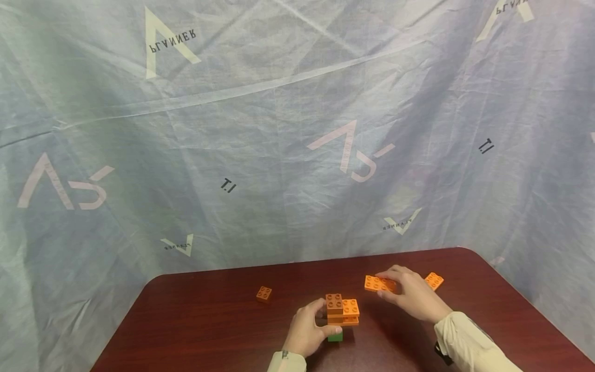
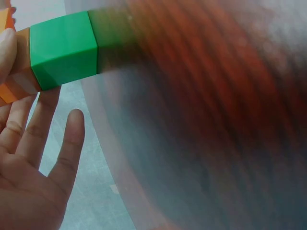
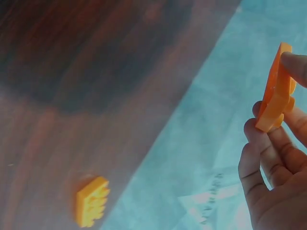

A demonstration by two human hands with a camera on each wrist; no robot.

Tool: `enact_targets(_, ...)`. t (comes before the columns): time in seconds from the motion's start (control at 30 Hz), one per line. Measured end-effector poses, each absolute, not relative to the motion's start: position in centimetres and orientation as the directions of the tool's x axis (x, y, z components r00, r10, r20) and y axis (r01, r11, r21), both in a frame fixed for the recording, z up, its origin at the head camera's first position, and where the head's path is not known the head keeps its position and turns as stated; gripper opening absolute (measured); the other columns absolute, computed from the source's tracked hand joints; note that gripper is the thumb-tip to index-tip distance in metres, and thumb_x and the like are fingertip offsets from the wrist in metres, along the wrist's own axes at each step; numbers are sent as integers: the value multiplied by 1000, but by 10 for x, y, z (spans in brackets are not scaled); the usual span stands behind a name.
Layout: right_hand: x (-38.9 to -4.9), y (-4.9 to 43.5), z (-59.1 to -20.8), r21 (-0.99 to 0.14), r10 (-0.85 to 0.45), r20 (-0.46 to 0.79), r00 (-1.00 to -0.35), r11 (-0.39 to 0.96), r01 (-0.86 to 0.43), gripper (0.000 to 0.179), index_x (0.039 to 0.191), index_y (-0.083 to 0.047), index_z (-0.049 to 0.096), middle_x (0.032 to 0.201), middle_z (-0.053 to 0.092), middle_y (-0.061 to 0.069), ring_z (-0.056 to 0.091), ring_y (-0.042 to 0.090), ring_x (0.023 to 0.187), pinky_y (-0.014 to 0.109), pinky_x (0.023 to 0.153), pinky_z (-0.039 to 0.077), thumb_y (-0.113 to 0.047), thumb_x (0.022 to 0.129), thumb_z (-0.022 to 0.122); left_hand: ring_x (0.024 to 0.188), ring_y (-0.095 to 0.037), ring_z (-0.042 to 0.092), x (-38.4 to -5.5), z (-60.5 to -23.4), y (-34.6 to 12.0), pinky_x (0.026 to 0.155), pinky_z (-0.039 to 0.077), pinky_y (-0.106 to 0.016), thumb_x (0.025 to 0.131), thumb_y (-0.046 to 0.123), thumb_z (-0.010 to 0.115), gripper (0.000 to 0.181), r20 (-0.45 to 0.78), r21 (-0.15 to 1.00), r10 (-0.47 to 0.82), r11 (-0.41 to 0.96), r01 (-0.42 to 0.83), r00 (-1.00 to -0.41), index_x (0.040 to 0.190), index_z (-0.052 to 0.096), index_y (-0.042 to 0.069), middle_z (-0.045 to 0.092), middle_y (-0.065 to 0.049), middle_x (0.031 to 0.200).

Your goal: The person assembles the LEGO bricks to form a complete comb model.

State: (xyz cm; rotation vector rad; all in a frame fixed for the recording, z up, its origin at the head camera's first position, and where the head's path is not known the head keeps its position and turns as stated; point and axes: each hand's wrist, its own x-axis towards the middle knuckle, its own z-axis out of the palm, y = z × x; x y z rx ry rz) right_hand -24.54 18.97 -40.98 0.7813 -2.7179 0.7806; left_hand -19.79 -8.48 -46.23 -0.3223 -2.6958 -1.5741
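My left hand [image 1: 307, 327] grips a small stack of toy building bricks [image 1: 334, 304] between thumb and fingers. A brown brick tops the stack, orange flat bricks [image 1: 351, 308] jut out to its right, and a green brick [image 2: 64, 50] forms the bottom. In the left wrist view the little finger stands away from the stack. To the right, my right hand [image 1: 413, 294] pinches an orange flat brick [image 1: 373, 282] by one end, studs up in the head view. In the right wrist view, that flat brick [image 3: 275, 93] is held off the table.
Another orange flat brick [image 1: 434, 280] lies on the dark red table [image 1: 209, 320] behind my right hand. One loose brown brick [image 1: 264, 294] sits toward the back left. A pale printed cloth [image 1: 260, 155] hangs beyond the table's rounded far edge.
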Motion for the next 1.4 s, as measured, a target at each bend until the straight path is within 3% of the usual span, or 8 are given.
enact_targets(0.5, -227, 163, -387, -433, -481, 406, -777, 647, -627, 39, 128, -14, 71, 117, 64, -3, 62, 22, 106, 49, 86, 52, -32, 94, 75, 88, -17, 69, -198, -461, -84, 77, 59, -44, 78, 13, 88, 42, 86, 869, 171, 469, 158, -982, 116, 70, 12, 72, 2, 103)
enact_targets(0.73, -222, 152, -381, -432, -568, 442, -694, 543, -720, 36, 127, -12, 71, 114, 65, -7, 63, 12, 100, 39, 82, 55, -32, 97, 72, 88, -16, 70, -198, -462, -84, 77, 59, -42, 79, 12, 88, 41, 78, 875, 178, 459, 153, -981, 116, 71, 13, 72, 3, 102)
enact_targets(1.0, -219, 141, -376, -448, -622, 399, -674, 508, -735, 35, 127, -13, 70, 116, 68, -6, 65, 12, 102, 40, 85, 55, -33, 99, 69, 88, -16, 70, -197, -461, -86, 76, 60, -40, 79, 12, 87, 40, 93, 880, 193, 443, 171, -977, 116, 71, 14, 72, 4, 100)
enact_targets(1.4, -217, 131, -376, -492, -672, 341, -657, 468, -734, 38, 132, -11, 67, 114, 68, -5, 61, 5, 92, 32, 77, 54, -32, 99, 68, 89, -19, 71, -198, -463, -87, 76, 60, -42, 80, 11, 87, 41, 105, 871, 209, 452, 192, -972, 117, 70, 13, 72, 1, 102)
